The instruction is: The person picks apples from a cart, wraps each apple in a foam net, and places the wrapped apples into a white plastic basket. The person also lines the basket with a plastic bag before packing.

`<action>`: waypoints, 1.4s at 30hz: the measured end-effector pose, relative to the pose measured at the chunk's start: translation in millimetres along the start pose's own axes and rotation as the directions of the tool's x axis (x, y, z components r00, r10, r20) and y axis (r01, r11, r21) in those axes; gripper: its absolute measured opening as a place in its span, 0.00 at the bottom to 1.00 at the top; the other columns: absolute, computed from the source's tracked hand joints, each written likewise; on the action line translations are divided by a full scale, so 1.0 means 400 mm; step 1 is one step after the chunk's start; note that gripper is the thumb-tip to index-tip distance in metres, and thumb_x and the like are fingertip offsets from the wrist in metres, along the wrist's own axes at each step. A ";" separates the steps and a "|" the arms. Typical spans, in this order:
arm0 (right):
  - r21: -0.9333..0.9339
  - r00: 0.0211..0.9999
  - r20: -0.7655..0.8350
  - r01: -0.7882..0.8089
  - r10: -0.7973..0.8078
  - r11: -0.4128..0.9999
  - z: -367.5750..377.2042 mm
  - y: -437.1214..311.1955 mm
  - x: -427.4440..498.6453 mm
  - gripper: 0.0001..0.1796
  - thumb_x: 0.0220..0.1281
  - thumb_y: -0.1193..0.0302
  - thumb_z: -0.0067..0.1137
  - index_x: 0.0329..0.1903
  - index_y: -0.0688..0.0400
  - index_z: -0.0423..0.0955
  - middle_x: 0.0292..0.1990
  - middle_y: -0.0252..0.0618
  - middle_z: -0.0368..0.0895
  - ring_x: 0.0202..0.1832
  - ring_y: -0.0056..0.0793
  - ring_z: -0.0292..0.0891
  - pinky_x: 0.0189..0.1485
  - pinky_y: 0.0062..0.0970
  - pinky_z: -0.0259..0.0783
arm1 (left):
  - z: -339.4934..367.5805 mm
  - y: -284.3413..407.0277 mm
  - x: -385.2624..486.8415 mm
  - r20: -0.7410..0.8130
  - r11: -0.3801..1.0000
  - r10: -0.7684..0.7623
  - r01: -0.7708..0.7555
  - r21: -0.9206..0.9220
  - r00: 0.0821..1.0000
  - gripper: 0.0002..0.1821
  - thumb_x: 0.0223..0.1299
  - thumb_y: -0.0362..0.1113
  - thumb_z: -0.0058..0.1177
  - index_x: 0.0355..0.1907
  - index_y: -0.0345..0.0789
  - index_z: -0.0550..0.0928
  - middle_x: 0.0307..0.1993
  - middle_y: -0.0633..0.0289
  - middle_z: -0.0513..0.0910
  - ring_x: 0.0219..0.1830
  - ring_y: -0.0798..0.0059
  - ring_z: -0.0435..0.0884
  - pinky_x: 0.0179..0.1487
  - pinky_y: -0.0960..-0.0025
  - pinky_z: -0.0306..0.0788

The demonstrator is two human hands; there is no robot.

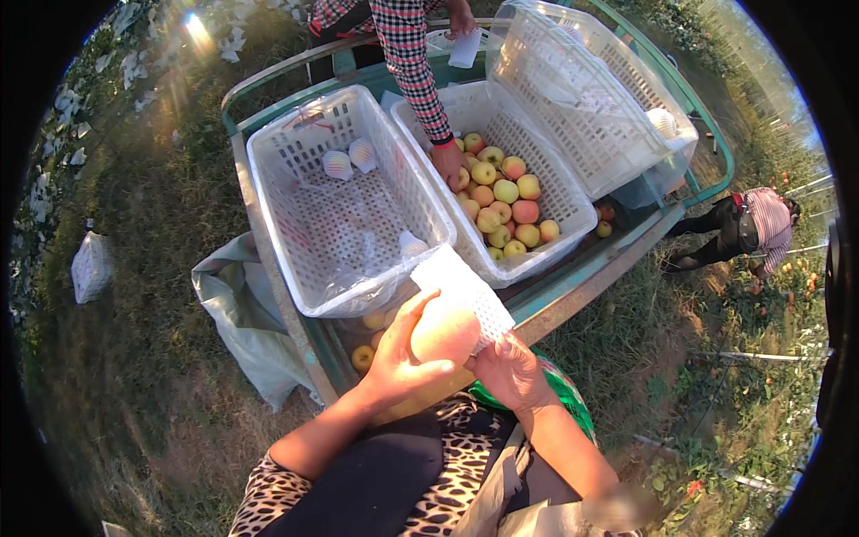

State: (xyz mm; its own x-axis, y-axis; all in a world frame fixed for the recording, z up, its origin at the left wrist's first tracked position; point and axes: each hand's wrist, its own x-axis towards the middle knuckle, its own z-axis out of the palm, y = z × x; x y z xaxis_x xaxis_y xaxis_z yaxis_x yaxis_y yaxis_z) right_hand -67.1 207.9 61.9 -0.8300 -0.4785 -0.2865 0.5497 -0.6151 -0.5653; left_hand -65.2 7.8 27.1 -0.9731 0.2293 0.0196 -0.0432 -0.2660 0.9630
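Note:
My left hand (400, 366) grips a pale pink-yellow apple (444, 334), thumb below and fingers along its left side. In my right hand (510, 371) is a white foam net sleeve (473, 295), pinched near its lower end beside the apple. The sleeve is flat at its far end and lies against the apple's right side. Both hands are over the near edge of a green metal cart (550, 322). Just beyond them stands a white perforated crate (295, 258) lined with clear plastic. Inside it are a few foam-wrapped apples (337, 165).
A second lined crate (567, 245) holds many bare apples (506, 191); a co-worker's hand (448, 163) reaches in. Their other hand (461, 19) holds a foam sleeve (464, 48). Another crate (570, 114) leans at right. A sack (245, 329) hangs left; a person (745, 225) bends among plants.

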 end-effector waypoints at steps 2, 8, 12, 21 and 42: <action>-0.042 0.999 0.042 -0.008 0.010 0.999 -0.007 0.004 0.001 0.50 0.60 0.54 0.71 0.78 0.60 0.54 0.70 0.42 0.67 0.73 0.38 0.63 0.77 0.42 0.59 | 0.009 0.013 0.006 0.058 0.957 0.107 -0.119 0.265 0.993 0.54 0.46 0.48 0.78 0.75 0.33 0.65 0.66 0.49 0.71 0.70 0.58 0.71 0.72 0.57 0.64; -0.139 0.999 -0.007 -0.039 0.038 0.990 0.001 0.000 -0.013 0.52 0.52 0.62 0.78 0.75 0.62 0.57 0.66 0.41 0.70 0.69 0.34 0.67 0.74 0.36 0.63 | 0.029 0.034 0.026 0.116 0.807 0.250 -0.273 0.523 0.961 0.55 0.41 0.50 0.79 0.72 0.32 0.68 0.62 0.48 0.75 0.60 0.53 0.76 0.66 0.54 0.68; -0.182 0.994 -0.098 -0.070 0.052 0.981 0.005 -0.002 -0.024 0.52 0.49 0.61 0.79 0.73 0.63 0.59 0.64 0.40 0.72 0.67 0.33 0.70 0.72 0.34 0.66 | 0.044 0.046 0.038 0.220 0.597 0.283 -0.351 0.721 0.934 0.53 0.42 0.52 0.78 0.70 0.32 0.69 0.62 0.48 0.75 0.59 0.49 0.76 0.65 0.51 0.68; 0.505 0.987 0.147 -0.015 -0.068 0.863 -0.094 0.061 -0.072 0.54 0.48 0.52 0.77 0.76 0.54 0.59 0.71 0.46 0.67 0.70 0.51 0.67 0.66 0.63 0.71 | 0.036 0.028 0.059 -0.167 0.917 -0.198 0.123 -0.378 0.966 0.30 0.74 0.43 0.54 0.72 0.34 0.66 0.64 0.54 0.72 0.56 0.74 0.75 0.63 0.64 0.70; 0.331 0.987 0.158 -0.028 -0.026 0.943 -0.138 0.057 -0.054 0.66 0.38 0.35 0.75 0.75 0.60 0.57 0.66 0.52 0.71 0.63 0.53 0.74 0.57 0.59 0.78 | 0.023 -0.012 0.092 0.501 0.480 -0.428 0.659 -0.580 0.753 0.23 0.66 0.47 0.63 0.53 0.29 0.83 0.46 0.55 0.87 0.42 0.68 0.87 0.43 0.64 0.84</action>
State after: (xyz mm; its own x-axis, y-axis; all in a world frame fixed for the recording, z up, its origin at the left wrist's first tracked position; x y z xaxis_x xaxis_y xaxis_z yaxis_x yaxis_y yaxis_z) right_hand -41.8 239.0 12.3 -0.8186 -0.5555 -0.1457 0.5732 -0.7742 -0.2686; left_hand -99.0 26.1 25.6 -0.6006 0.7553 -0.2625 -0.7927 -0.5193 0.3193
